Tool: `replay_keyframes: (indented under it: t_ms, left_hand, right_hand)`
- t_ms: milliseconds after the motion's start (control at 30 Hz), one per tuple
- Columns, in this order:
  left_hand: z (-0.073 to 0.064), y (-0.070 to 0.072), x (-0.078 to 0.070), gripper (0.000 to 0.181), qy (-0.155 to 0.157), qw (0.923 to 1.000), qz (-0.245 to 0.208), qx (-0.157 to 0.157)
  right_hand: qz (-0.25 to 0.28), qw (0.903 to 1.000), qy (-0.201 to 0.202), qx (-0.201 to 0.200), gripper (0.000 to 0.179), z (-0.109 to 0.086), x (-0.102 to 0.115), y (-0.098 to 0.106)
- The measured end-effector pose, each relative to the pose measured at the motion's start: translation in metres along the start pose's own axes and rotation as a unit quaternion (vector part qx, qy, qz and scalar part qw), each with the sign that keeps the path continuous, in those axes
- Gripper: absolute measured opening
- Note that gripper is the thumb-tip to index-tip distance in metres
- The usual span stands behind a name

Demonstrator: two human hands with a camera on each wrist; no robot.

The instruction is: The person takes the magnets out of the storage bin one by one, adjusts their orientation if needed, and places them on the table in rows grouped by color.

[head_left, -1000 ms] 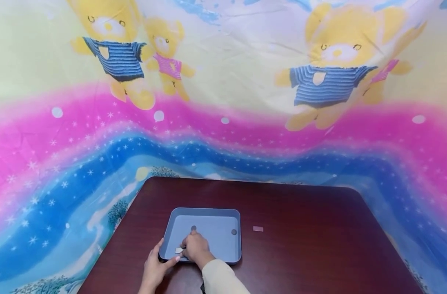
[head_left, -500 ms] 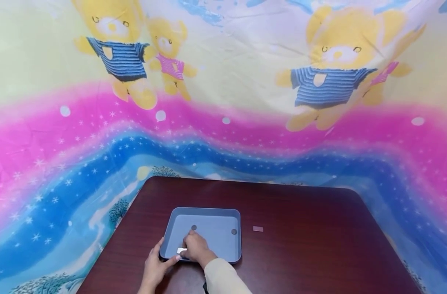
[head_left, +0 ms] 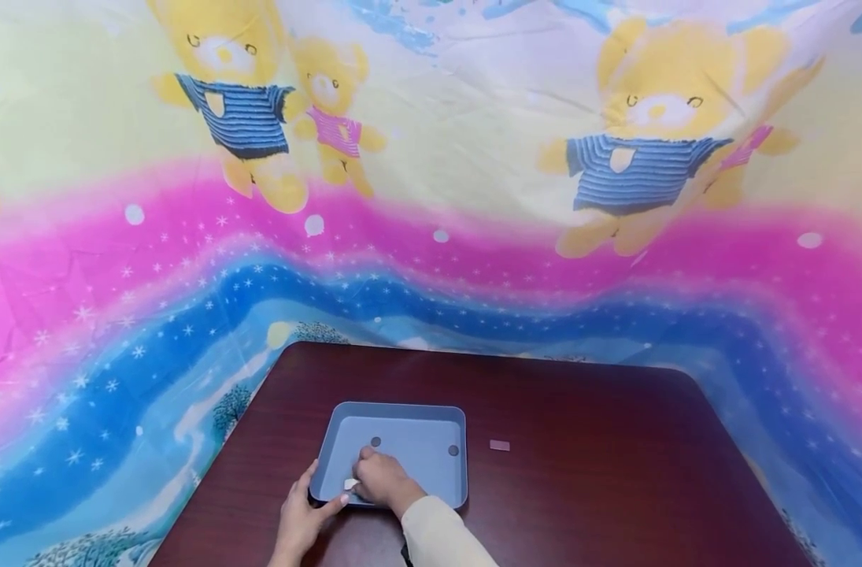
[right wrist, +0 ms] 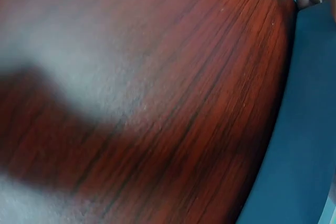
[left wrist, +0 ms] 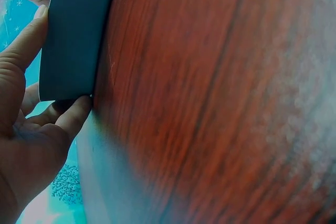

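A shallow grey-blue tray point(head_left: 395, 406) lies on the dark brown table. My left hand point(head_left: 299, 516) holds its near left corner, thumb at the near rim and fingers along the left side. In the left wrist view, fingertips point(left wrist: 79, 114) touch the tray's lower edge. Inside the tray, my right hand point(head_left: 382, 477) has its fingers curled around a small white piece point(head_left: 351, 484). Only one end of the piece shows, so its kind is unclear. Two small grey discs point(head_left: 376, 442) lie on the tray floor, one just beyond the right hand, the other near the right wall.
To the right of the tray, a small pink rectangular piece point(head_left: 499, 446) lies flat on the table point(head_left: 586, 488). Behind the table hangs a cloth backdrop point(head_left: 473, 157) printed with bears.
The right hand shifts slightly inside the tray, and the visible end of the white piece changes shape. My left hand keeps its hold on the corner. The head view tilts a little.
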State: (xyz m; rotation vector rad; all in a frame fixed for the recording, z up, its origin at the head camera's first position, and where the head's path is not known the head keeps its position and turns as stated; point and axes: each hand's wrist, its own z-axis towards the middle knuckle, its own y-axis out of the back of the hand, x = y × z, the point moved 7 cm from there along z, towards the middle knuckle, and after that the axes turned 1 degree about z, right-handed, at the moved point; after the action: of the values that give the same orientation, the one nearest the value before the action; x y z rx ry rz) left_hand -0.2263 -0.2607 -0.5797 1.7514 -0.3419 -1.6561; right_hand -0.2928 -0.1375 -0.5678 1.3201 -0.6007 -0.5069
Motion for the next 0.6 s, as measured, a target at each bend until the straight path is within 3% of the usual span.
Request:
replay_keyframes:
  t_ms: [100,200,400,600]
  left_hand:
    - [0.000,-0.001,0.001,0.093,0.007,1.0000,0.000,0.005]
    - [0.000,-0.003,0.002,0.094,0.013,0.9998,-0.003,0.012]
    - [0.001,-0.004,0.005,0.092,0.015,0.9998,0.001,0.011]
    - [0.001,-0.002,0.003,0.093,0.010,0.9999,0.003,0.008]
  right_hand:
    - [-0.019,0.9998,-0.005,0.000,0.020,-0.001,-0.003,-0.001]
    - [0.000,0.9996,-0.017,-0.021,0.019,-0.005,-0.008,0.001]
    - [0.119,0.9882,-0.053,-0.081,0.014,-0.013,-0.021,0.008]
    - [0.214,0.9703,-0.098,-0.055,0.019,-0.017,-0.028,0.003]
